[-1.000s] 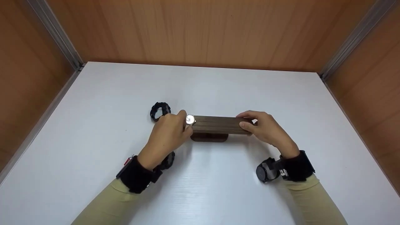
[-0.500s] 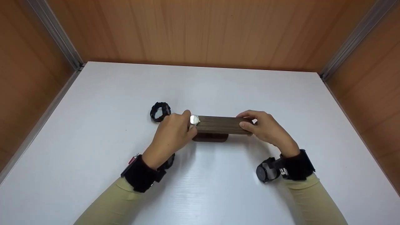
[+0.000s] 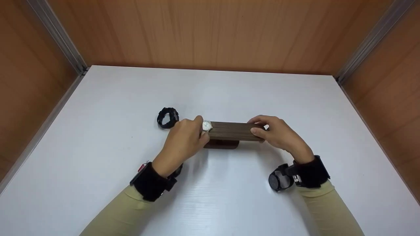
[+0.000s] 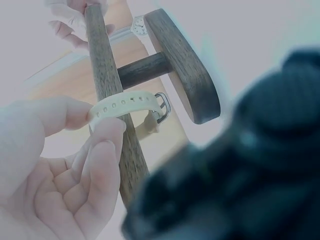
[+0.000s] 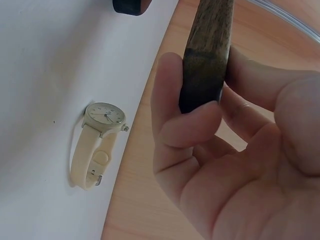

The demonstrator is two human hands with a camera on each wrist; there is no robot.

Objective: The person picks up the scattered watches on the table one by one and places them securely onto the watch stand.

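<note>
Wooden watch stand (image 3: 231, 131) gripped at its right end by curled fingers of right hand (image 3: 279, 134); at left end, left hand (image 3: 183, 141) pinching cream watch (image 3: 206, 126) strap around the bar, thumb and forefinger closed; black watch (image 3: 168, 117) just beyond left knuckles

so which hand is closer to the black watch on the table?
Left. The left hand works at the left end of the wooden bar, just right of the black watch. The right hand grips the bar's far right end.
</note>
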